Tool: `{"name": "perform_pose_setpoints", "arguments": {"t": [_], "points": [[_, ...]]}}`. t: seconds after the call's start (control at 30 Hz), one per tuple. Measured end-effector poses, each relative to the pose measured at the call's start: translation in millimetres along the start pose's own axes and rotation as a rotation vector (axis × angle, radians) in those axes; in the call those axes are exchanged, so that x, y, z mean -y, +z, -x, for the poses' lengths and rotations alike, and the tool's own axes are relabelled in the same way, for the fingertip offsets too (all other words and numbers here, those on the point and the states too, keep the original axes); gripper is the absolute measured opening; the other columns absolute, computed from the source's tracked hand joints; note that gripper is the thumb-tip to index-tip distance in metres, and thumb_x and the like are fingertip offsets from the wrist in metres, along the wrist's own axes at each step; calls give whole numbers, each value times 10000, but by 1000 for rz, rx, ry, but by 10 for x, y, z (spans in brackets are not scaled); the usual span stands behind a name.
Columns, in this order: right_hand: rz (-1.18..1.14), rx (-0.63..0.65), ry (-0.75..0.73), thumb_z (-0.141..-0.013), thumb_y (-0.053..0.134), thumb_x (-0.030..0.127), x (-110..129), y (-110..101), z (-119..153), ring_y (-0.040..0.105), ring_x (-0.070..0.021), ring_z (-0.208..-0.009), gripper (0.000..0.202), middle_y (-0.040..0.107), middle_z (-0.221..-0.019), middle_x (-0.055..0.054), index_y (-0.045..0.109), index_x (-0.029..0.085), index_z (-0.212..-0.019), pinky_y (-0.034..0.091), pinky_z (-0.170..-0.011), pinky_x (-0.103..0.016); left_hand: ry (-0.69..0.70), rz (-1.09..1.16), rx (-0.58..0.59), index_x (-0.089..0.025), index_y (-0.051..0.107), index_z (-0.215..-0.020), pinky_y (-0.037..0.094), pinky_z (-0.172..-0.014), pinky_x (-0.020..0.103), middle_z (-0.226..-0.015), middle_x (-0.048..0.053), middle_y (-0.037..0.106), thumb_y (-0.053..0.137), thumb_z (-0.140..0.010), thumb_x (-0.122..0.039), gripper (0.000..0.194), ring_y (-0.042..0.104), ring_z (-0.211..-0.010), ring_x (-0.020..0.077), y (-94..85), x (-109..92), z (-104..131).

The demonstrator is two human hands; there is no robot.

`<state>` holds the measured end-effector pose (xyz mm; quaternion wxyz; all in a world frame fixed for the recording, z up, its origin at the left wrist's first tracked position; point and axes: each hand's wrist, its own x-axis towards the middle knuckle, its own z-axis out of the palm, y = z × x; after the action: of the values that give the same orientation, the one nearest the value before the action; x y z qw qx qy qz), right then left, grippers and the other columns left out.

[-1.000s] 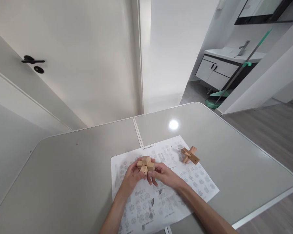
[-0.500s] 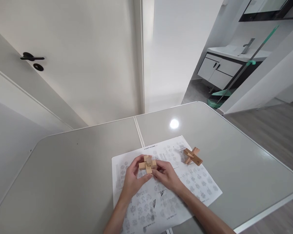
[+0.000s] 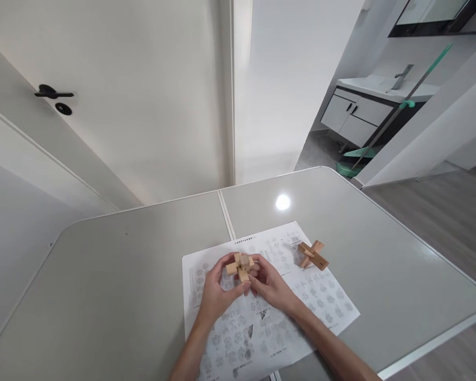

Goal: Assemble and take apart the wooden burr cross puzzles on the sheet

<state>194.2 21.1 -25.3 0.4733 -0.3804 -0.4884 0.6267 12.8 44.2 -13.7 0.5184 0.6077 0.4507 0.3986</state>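
Note:
A light wooden burr puzzle (image 3: 241, 265), made of interlocked blocks, is held between both hands above a printed sheet. My left hand (image 3: 217, 288) grips it from the left, thumb along its near side. From the right, the fingers of my right hand (image 3: 272, 283) close on it, partly hidden by the blocks. To the right lies a second, browner group of crossed wooden pieces (image 3: 313, 254), resting at the sheet's right edge and touched by neither hand. Under my hands, the white paper sheet (image 3: 238, 328) shows rows of small grey diagrams.
The grey folding table (image 3: 122, 286) has a centre seam and a pale raised rim. Behind it stand a white door with a black handle (image 3: 53, 94) and a wall. At the far right are a washbasin cabinet (image 3: 359, 114) and a green-handled broom (image 3: 408, 102).
The burr puzzle has turned and tilted slightly between my hands. My right fingers have shifted a little around its right side. The browner pieces stay where they were.

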Motion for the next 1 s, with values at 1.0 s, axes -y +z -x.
{"name": "perform_pose_setpoints", "arguments": {"t": [1.0], "points": [[3, -208, -32, -975, 628, 564, 33, -95, -60, 554, -172, -690, 434, 626, -779, -7, 593, 204, -1214, 484, -683, -311, 284, -940, -272, -191, 538, -1355, 351, -1144, 619, -1462, 180, 515, 735, -808, -384, 612, 410, -1390, 410, -510, 134, -111]]}}
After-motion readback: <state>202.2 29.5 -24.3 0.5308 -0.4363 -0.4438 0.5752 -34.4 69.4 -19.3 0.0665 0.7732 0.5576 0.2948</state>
